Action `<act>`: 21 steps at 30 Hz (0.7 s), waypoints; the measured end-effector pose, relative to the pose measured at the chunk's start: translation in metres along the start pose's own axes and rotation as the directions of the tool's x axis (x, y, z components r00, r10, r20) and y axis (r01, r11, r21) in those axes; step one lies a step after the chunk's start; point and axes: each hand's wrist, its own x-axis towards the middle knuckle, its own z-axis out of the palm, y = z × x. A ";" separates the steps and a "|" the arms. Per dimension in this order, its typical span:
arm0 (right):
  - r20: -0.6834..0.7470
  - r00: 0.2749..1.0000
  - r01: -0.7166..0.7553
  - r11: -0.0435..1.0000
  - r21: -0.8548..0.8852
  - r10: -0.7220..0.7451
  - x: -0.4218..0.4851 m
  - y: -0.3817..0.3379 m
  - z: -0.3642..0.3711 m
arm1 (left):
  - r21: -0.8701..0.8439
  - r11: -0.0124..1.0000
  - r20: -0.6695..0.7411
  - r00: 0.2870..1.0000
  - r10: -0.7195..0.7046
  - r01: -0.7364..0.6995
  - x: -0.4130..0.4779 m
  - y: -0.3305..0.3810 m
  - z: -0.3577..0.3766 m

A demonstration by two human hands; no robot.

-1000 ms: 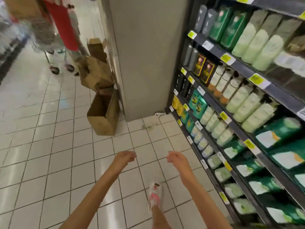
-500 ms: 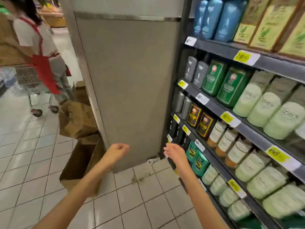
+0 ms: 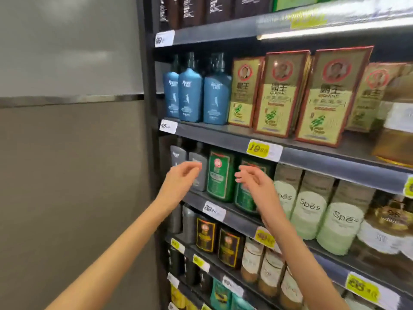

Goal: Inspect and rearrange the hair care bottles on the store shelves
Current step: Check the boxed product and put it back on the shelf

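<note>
Both of my hands are raised in front of the dark store shelves point(image 3: 223, 133). My left hand point(image 3: 181, 177) hovers with loosely curled fingers before two grey bottles point(image 3: 197, 173) and holds nothing. My right hand point(image 3: 252, 177) hangs with loosely curled fingers before two green bottles point(image 3: 220, 175), also holding nothing. Three blue pump bottles point(image 3: 192, 95) stand one shelf up at the left end. Beside them stand gold and red boxes point(image 3: 279, 92). Pale green Spes bottles point(image 3: 310, 211) fill the shelf right of my right hand.
A grey pillar wall point(image 3: 67, 153) borders the shelves on the left. Dark bottles point(image 3: 194, 10) line the top shelf. Lower shelves carry black and gold bottles point(image 3: 228, 247), amber jars point(image 3: 268, 271) and teal packs point(image 3: 221, 294). Yellow and white price tags point(image 3: 263, 148) run along the shelf edges.
The view has swung up from the floor to the upper shelves. Both hands have risen from near the floor to the level of the grey and green bottles.
</note>
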 end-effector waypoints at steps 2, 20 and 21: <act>-0.083 0.993 0.084 0.996 -0.001 -0.084 0.026 -0.021 -0.003 | -0.045 0.993 0.026 0.994 0.110 -0.109 0.042 0.015 0.001; -0.414 0.894 0.101 0.979 -0.180 -0.169 0.090 -0.063 -0.044 | -0.178 0.946 0.348 0.883 0.317 -0.269 0.208 0.061 0.111; -0.405 0.899 0.100 0.979 -0.179 -0.165 0.093 -0.064 -0.045 | -0.187 0.944 0.359 0.876 0.322 -0.270 0.210 0.063 0.114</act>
